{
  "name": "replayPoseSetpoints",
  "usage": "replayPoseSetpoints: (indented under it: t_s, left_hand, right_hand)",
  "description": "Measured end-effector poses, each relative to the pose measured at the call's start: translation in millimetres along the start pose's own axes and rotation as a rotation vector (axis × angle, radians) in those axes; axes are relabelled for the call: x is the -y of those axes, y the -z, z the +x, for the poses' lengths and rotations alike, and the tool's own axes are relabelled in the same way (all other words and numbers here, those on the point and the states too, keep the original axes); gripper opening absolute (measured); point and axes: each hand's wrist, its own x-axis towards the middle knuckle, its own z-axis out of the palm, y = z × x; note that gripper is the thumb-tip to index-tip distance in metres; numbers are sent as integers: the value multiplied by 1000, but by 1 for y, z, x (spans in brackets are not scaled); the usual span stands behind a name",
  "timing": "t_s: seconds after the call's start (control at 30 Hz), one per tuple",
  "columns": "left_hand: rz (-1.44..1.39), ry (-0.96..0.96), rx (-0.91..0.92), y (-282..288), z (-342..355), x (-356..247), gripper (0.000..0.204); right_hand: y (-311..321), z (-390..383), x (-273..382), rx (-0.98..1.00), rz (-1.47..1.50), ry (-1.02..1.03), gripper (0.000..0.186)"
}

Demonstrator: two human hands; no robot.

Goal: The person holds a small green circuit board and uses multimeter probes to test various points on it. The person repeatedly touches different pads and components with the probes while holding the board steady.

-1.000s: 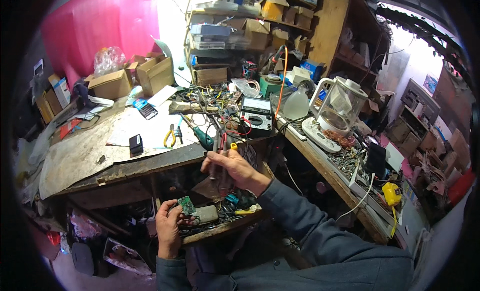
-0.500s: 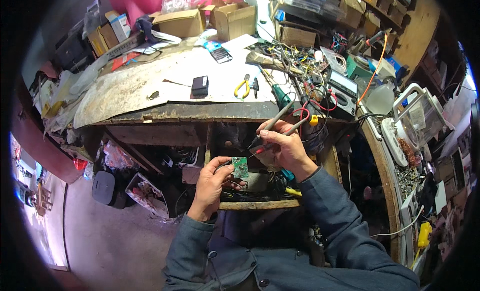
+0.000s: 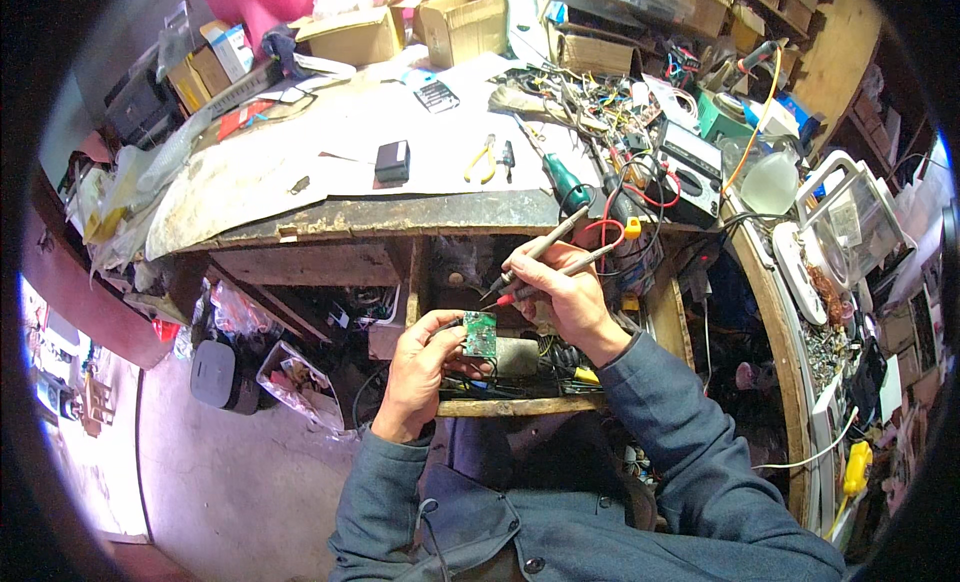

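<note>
A small green circuit board (image 3: 480, 335) is pinched by its left side in my left hand (image 3: 425, 362), above an open drawer. My right hand (image 3: 565, 297) grips two multimeter probes (image 3: 541, 249) together, somewhat like chopsticks. One probe tip is black, the other red, and both point down-left at the board's upper edge. Whether the tips touch the board I cannot tell. A red lead curves up from the probes toward the multimeter (image 3: 690, 172) at the bench's right side.
On the bench lie a black adapter case (image 3: 393, 162), yellow-handled pliers (image 3: 481, 160) and a green-handled screwdriver (image 3: 566, 182). Tangled wires and parts (image 3: 610, 112) heap up at the back right. The drawer's wooden front edge (image 3: 520, 407) runs below my hands. Cardboard boxes (image 3: 460, 27) stand behind.
The probes in my right hand have moved left and down, their tips now nearer the board's top edge. My left hand still holds the board in about the same place.
</note>
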Motion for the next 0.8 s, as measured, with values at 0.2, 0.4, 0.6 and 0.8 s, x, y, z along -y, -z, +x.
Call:
replayPoseSetpoints:
  t_s: [0.2,0.4,0.6,0.8]
  left_hand:
    - [5,8,-8,-2,0,-1,26]
    - [32,-12,-22,-3,-1,-2,27]
    - [27,-7,-44,-4,0,-3,29]
    - [17,1,-65,-6,-2,-7,30]
  right_hand:
    - [-3,-2,2,8,-26,15,14]
    - [-4,-2,2,-17,-60,-9,15]
    - [2,1,1,18,-16,-77,17]
    - [4,1,1,43,-13,-116,18]
